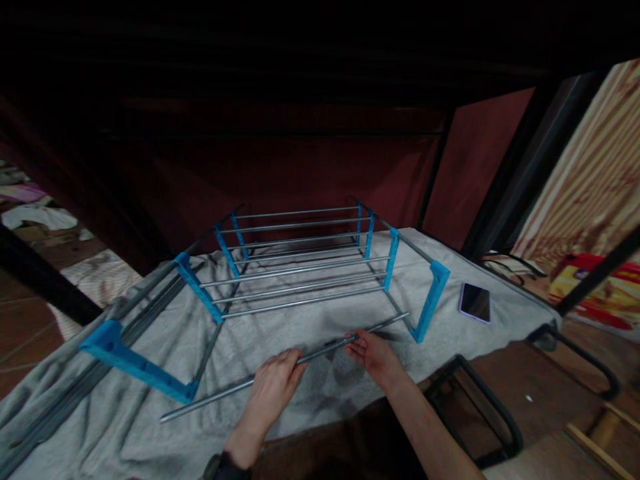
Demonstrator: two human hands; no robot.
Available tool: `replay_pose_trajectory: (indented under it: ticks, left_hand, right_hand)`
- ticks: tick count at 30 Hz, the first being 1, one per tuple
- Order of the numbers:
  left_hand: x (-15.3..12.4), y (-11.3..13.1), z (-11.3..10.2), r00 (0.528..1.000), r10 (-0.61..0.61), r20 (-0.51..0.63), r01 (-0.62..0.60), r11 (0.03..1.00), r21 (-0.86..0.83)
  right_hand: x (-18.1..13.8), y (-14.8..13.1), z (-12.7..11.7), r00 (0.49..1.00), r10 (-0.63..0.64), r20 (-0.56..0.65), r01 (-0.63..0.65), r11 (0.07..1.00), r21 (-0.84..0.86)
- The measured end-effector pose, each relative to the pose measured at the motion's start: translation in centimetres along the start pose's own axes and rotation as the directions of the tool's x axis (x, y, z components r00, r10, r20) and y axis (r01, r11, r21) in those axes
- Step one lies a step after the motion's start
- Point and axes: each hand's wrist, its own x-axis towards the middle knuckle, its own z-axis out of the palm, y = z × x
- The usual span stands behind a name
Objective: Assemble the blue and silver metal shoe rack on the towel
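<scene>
A long metal tube lies slanted across the near side of the grey cloth, its right end higher in the view. My left hand is wrapped over its middle. Farther right, my right hand pinches the same tube between thumb and fingers. Just beyond my hands stands a rack frame of grey tubes joined by blue plastic brackets. Its nearest left bracket and nearest right bracket have no crossbar between them. The tube's right end is close to the right bracket; I cannot tell whether they touch.
The grey cloth covers the work surface. A phone lies on it at the right. More loose tubes lie along the left edge. A chair with black armrests stands at the lower right, and a red and yellow package is behind it.
</scene>
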Motion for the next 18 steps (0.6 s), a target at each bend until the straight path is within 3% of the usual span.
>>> replay_pose_trajectory:
  ticks: [10, 14, 18]
  left_hand:
    - [-0.26, 0.32, -0.42, 0.994, -0.046, 0.099, 0.039, 0.997, 0.063]
    - [-0.54, 0.16, -0.34, 0.994, -0.042, 0.102, 0.038, 0.999, 0.039]
    - [-0.70, 0.08, -0.61, 0.995, -0.029, 0.099, 0.030, 1.000, -0.001]
  right_hand:
    - [0.35, 0.32, 0.07, 0.999, 0.006, 0.036, -0.005, 1.000, -0.030]
    - [0.05, 0.22, 0.29, 0.994, 0.013, 0.107, -0.007, 0.999, -0.054]
    - [-0.05, 0.28, 0.31, 0.995, -0.007, 0.095, 0.013, 0.998, -0.058]
